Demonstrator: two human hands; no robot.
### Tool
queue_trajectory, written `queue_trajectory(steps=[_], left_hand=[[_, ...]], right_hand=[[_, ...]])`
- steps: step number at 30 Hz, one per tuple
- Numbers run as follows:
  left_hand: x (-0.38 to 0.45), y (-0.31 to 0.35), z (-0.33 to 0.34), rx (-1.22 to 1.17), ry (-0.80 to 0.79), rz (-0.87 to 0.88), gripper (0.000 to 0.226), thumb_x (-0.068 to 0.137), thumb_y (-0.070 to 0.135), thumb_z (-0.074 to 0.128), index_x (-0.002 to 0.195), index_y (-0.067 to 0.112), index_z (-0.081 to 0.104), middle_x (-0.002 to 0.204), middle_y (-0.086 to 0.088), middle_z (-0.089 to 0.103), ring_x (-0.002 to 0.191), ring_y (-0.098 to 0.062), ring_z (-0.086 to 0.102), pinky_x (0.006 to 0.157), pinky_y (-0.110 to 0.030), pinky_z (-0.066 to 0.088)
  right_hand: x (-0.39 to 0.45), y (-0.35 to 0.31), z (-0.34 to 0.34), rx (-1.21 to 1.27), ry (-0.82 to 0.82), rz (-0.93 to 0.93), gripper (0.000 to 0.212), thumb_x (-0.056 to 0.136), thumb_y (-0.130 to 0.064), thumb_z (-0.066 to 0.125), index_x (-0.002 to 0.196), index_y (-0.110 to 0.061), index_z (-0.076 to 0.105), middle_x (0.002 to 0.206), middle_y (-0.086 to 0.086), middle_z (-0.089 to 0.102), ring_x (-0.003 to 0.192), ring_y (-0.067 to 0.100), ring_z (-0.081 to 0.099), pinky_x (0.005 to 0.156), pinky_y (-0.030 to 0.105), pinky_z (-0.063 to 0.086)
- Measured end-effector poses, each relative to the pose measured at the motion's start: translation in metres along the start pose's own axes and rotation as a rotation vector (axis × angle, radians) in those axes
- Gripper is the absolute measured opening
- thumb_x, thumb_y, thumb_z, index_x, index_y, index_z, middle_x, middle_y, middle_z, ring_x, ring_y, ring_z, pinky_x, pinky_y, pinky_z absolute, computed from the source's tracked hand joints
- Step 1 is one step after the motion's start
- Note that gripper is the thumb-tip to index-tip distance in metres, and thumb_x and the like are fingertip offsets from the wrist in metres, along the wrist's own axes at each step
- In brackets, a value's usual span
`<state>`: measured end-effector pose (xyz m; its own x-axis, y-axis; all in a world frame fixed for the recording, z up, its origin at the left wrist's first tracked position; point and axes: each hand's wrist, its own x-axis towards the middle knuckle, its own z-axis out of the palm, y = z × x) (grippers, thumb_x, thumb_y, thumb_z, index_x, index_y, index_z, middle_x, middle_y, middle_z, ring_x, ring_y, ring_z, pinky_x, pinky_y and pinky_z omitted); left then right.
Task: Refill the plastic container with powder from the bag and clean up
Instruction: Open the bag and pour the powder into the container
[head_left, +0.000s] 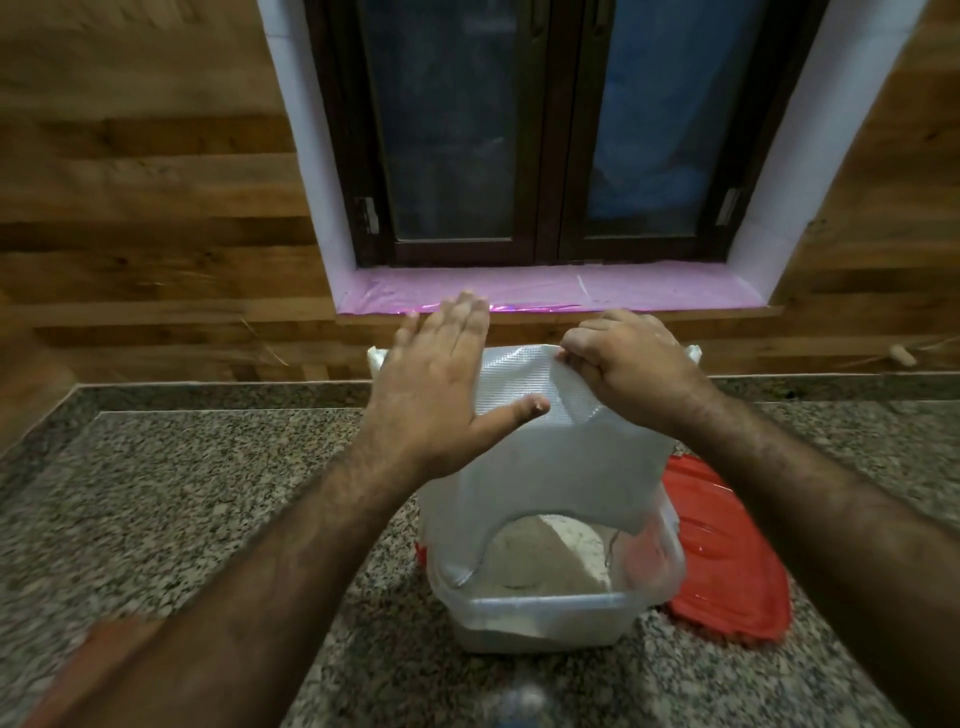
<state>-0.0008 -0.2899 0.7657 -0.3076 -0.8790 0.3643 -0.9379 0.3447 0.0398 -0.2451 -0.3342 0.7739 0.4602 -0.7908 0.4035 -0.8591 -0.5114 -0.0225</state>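
Head view caught the bag (545, 457) upended over the plastic container (550, 608) on the bench (208, 493), right hand (634, 369) with its grip pinched on the bag's top edge, left hand (436, 384) flat and straight-fingered against its side, powder (540, 561) heaped inside the container, red lid (727, 561) just right of it.

Surroundings: bench, wall and window.
Speckled grey granite bench (171, 499) with a raised edge at the rear. Wood-grain panelled wall (145, 218) behind it. Dark-framed two-pane window (545, 135) set in a white surround, its sill (561, 292) covered in pink film. Red lid (727, 561) lying flat on the bench.
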Motion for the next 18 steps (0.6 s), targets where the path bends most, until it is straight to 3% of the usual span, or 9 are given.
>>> queue_trajectory(steps=[2, 6, 9, 10, 11, 13, 14, 15, 18], left_hand=[[-0.001, 0.000, -0.001, 0.013, 0.035, 0.010, 0.119, 0.088, 0.096, 0.026, 0.172, 0.014, 0.003, 0.181, -0.006, 0.001, 0.167, -0.020, -0.002, 0.135, -0.047, 0.002], [0.000, 0.006, -0.006, 0.013, -0.117, 0.028, 0.116, 0.086, 0.097, 0.021, 0.165, 0.013, 0.036, 0.170, -0.007, 0.041, 0.159, -0.020, 0.033, 0.135, -0.045, 0.013], [-0.004, 0.008, -0.004, -0.029, 0.058, -0.025, 0.118, 0.088, 0.095, 0.024, 0.170, 0.011, 0.020, 0.178, -0.009, 0.020, 0.166, -0.023, 0.013, 0.135, -0.044, 0.007], [-0.005, 0.009, -0.005, -0.017, 0.051, -0.034, 0.119, 0.088, 0.095, 0.024, 0.171, 0.010, 0.016, 0.179, -0.008, 0.015, 0.166, -0.023, 0.009, 0.135, -0.044, 0.006], [-0.004, 0.010, -0.004, 0.005, 0.003, -0.034, 0.119, 0.087, 0.096, 0.023, 0.170, 0.011, 0.022, 0.178, -0.008, 0.021, 0.165, -0.024, 0.015, 0.135, -0.045, 0.008], [-0.001, 0.013, -0.005, 0.026, -0.078, -0.043, 0.110, 0.087, 0.097, 0.020, 0.152, 0.015, 0.054, 0.156, -0.008, 0.057, 0.149, -0.024, 0.048, 0.133, -0.044, 0.021], [-0.001, 0.013, -0.005, 0.024, -0.065, -0.050, 0.107, 0.088, 0.096, 0.019, 0.146, 0.016, 0.060, 0.148, -0.007, 0.065, 0.143, -0.023, 0.055, 0.131, -0.043, 0.024], [-0.002, 0.013, -0.004, 0.005, -0.013, -0.057, 0.108, 0.089, 0.095, 0.020, 0.152, 0.014, 0.056, 0.154, -0.008, 0.060, 0.148, -0.023, 0.050, 0.132, -0.043, 0.022], [-0.004, 0.012, -0.005, -0.025, 0.058, -0.067, 0.117, 0.089, 0.094, 0.027, 0.170, 0.010, 0.020, 0.178, -0.009, 0.019, 0.166, -0.024, 0.012, 0.135, -0.044, 0.009]], right_hand=[[0.001, 0.001, -0.001, 0.010, 0.011, 0.034, 0.026, 0.109, -0.034, 0.049, 0.104, -0.024, 0.072, 0.104, -0.005, 0.073, 0.091, 0.018, 0.048, 0.080, 0.036, 0.032], [0.001, 0.000, 0.000, -0.013, -0.027, 0.050, 0.031, 0.109, -0.039, 0.044, 0.103, -0.026, 0.072, 0.104, -0.008, 0.072, 0.093, 0.017, 0.050, 0.081, 0.037, 0.032], [0.001, -0.003, 0.000, -0.019, -0.030, 0.066, 0.032, 0.110, -0.040, 0.044, 0.103, -0.026, 0.071, 0.104, -0.007, 0.073, 0.099, 0.021, 0.058, 0.083, 0.038, 0.034], [0.000, -0.003, -0.001, -0.018, -0.025, 0.079, 0.032, 0.110, -0.040, 0.043, 0.104, -0.026, 0.071, 0.105, -0.007, 0.073, 0.102, 0.022, 0.059, 0.085, 0.039, 0.036], [0.000, -0.003, -0.002, -0.016, -0.023, 0.089, 0.032, 0.110, -0.040, 0.043, 0.104, -0.026, 0.071, 0.106, -0.007, 0.073, 0.103, 0.022, 0.059, 0.087, 0.040, 0.037], [0.000, -0.005, -0.002, -0.020, -0.032, 0.087, 0.032, 0.111, -0.042, 0.043, 0.103, -0.027, 0.071, 0.105, -0.008, 0.073, 0.104, 0.022, 0.059, 0.090, 0.042, 0.038], [0.000, -0.006, -0.002, -0.027, -0.042, 0.081, 0.032, 0.111, -0.042, 0.043, 0.101, -0.027, 0.070, 0.104, -0.009, 0.072, 0.104, 0.021, 0.059, 0.091, 0.042, 0.038], [0.000, -0.007, -0.001, -0.031, -0.047, 0.079, 0.032, 0.111, -0.042, 0.043, 0.100, -0.028, 0.069, 0.103, -0.009, 0.072, 0.103, 0.022, 0.060, 0.091, 0.042, 0.038], [0.000, -0.009, -0.003, -0.017, -0.032, 0.103, 0.033, 0.111, -0.041, 0.042, 0.102, -0.026, 0.070, 0.103, -0.007, 0.072, 0.103, 0.022, 0.059, 0.091, 0.042, 0.038]])
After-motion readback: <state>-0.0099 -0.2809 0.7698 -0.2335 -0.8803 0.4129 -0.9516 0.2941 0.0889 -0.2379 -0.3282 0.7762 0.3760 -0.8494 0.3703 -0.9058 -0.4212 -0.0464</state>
